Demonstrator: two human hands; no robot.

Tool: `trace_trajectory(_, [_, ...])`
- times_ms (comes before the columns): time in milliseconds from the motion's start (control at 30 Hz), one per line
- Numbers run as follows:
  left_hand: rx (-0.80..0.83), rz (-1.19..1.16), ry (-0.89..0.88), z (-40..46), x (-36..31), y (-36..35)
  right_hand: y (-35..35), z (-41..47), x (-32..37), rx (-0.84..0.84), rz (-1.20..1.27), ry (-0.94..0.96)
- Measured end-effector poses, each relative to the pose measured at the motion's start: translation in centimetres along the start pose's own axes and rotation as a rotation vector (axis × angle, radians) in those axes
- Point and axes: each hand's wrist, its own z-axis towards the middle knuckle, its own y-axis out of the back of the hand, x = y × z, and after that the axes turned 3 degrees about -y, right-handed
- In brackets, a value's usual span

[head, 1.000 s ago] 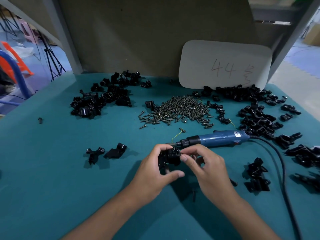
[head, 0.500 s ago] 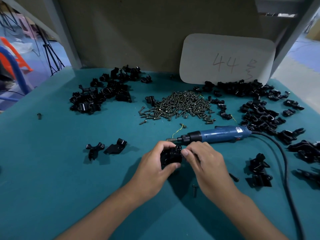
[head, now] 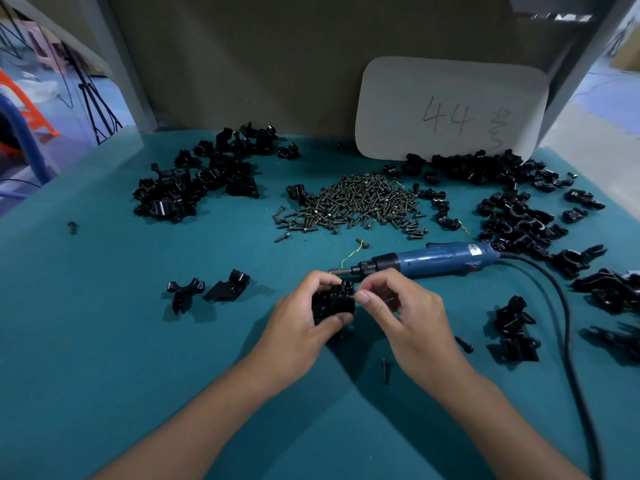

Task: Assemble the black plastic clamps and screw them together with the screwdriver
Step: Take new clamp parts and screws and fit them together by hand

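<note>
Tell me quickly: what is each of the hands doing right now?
Left hand: grips the black clamp.
Right hand: fingers pinch something small, probably a screw, against the clamp.

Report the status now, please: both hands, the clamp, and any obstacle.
Left hand grips black clamp. Right hand pinches a small part at clamp's edge, likely a screw. Screwdriver lies on table behind hands, untouched. Nothing in the way.

L hand (head: 298, 327) gripping – R hand (head: 405, 313) pinching.
</note>
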Motion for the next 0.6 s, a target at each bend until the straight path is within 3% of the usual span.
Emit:
trace_trajectory(233, [0.029,-0.001,-0.012,0.0,-0.2,0.1,0.1,0.3,-1.1,-0.006,-0.094,0.107])
trace_trajectory(600, [0.033,0.032,-0.020,0.1,-0.5,-0.1,0.2,-0.1,-1.2,0.172,-0.209,0.065])
